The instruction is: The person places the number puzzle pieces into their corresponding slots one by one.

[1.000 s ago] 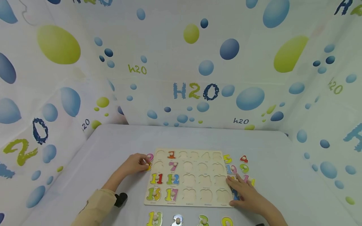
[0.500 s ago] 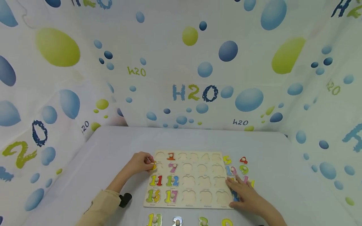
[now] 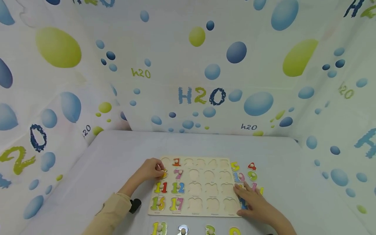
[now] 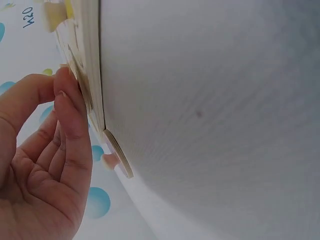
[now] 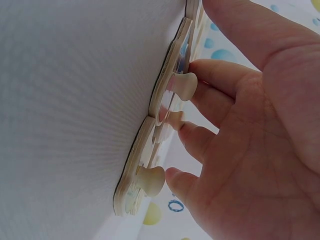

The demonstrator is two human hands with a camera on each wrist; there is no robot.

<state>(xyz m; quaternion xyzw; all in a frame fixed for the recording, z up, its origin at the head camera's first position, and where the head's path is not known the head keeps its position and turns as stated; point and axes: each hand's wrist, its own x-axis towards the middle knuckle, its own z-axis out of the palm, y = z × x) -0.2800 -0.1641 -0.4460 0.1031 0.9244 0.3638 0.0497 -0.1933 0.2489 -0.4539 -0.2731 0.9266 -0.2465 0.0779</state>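
Note:
A wooden number puzzle board (image 3: 202, 179) lies on the white table. At its left edge, my left hand (image 3: 151, 168) pinches a yellow-orange number piece (image 3: 164, 175) over the first hollow of the second row. In the left wrist view the thumb and fingertips meet close over the board, covering most of the piece. My right hand (image 3: 256, 203) lies spread at the board's right edge, fingertips on its border, over a blue number piece (image 3: 243, 203). In the right wrist view its fingers are relaxed beside knobbed pieces (image 5: 150, 181). Pieces 1 (image 3: 176, 162), 7 (image 3: 178, 174), 11, 12, 16 and 17 sit in hollows.
Right of the board lie loose pieces, among them a 5 (image 3: 235, 166), a red 4 (image 3: 251, 166) and a green 9 (image 3: 252, 176). Several more, including a green 3 (image 3: 210, 230), line the front. Another knobbed piece (image 4: 119, 154) lies against the board's left edge.
My left hand has lifted the yellow-orange piece from left of the board and carried it right, over the second row's first hollow. The right hand has stayed in place.

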